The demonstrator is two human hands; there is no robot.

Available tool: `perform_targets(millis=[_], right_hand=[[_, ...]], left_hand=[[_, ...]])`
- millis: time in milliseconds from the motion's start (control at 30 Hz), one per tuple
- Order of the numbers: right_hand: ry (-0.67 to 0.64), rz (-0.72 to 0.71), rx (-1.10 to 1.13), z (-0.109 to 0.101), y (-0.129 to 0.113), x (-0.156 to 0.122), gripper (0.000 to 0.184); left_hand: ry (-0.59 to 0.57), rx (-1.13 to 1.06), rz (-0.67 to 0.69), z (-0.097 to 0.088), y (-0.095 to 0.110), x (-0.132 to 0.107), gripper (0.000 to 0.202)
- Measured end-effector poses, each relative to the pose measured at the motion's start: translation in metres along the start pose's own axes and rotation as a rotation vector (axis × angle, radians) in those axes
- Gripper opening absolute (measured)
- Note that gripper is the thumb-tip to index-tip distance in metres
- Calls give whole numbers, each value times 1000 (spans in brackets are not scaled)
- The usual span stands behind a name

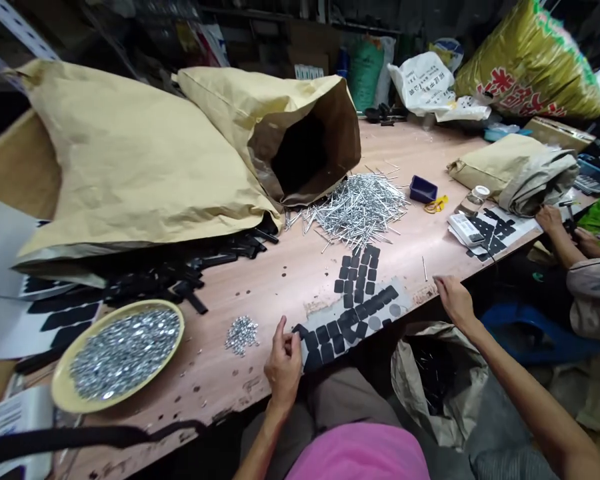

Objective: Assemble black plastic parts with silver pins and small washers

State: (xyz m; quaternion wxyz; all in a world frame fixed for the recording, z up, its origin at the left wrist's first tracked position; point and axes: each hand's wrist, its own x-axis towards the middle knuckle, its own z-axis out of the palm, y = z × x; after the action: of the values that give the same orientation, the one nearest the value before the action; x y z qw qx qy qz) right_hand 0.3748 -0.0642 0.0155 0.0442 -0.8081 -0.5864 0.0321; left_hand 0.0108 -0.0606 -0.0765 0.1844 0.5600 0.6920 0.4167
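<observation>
My left hand [284, 363] is at the front edge of the table, its fingers curled beside the left end of a grey sheet [403, 293] that carries rows of black pads [339, 343]. Whatever its fingertips hold, if anything, is too small to make out. Over the table edge to the right, my right hand [456, 303] has thumb and forefinger pinched together; their contents cannot be made out. A single thin metal pin [425, 269] lies just left of it. Behind the pads is a heap of similar pins [363, 208]. Left of my left hand is a small pile of shiny metal pieces [241, 335].
A yellow bowl [63, 393] of small metal pieces stands at left. Large paper sacks [130, 160] lie behind, black parts [180, 273] beneath. A blue box [423, 189], yellow scissors [436, 205] and a jar [473, 200] sit rightward. A co-worker's hands [555, 223] are at far right.
</observation>
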Motion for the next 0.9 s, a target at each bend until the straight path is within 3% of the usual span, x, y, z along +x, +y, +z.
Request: perform_targets(millis=[67, 133, 333, 400, 467, 567, 633, 700, 800, 900], right_hand=[[-74, 186, -159, -4, -19, 33, 30], [-104, 249, -235, -5, -32, 53, 25], [-77, 91, -260, -2, -63, 80, 24], [-77, 4, -233, -4, -78, 99, 23], [10, -99, -176, -4, -101, 126, 24], [295, -324, -14, -1, -149, 163, 29], [407, -501, 118, 5, -188, 175, 33], [370, -683, 216, 17, -230, 177, 32], [198, -911, 228, 42, -299, 169, 29], [123, -1005, 129, 63, -365, 161, 26]], left_hand=[[3, -4, -9, -1, -1, 0, 45], [0, -15, -16, 0, -2, 0, 45], [-4, -109, -51, 5, 3, 0, 39], [-31, -162, -67, 6, 8, 2, 38], [-52, -207, -78, 7, 10, 7, 37], [-41, -293, -115, 4, 13, 17, 37], [-14, -370, -140, 2, 17, 25, 37], [45, -448, -177, -1, 22, 39, 36], [213, -564, -258, -4, 24, 77, 37], [363, -682, -350, -6, 20, 124, 38]])
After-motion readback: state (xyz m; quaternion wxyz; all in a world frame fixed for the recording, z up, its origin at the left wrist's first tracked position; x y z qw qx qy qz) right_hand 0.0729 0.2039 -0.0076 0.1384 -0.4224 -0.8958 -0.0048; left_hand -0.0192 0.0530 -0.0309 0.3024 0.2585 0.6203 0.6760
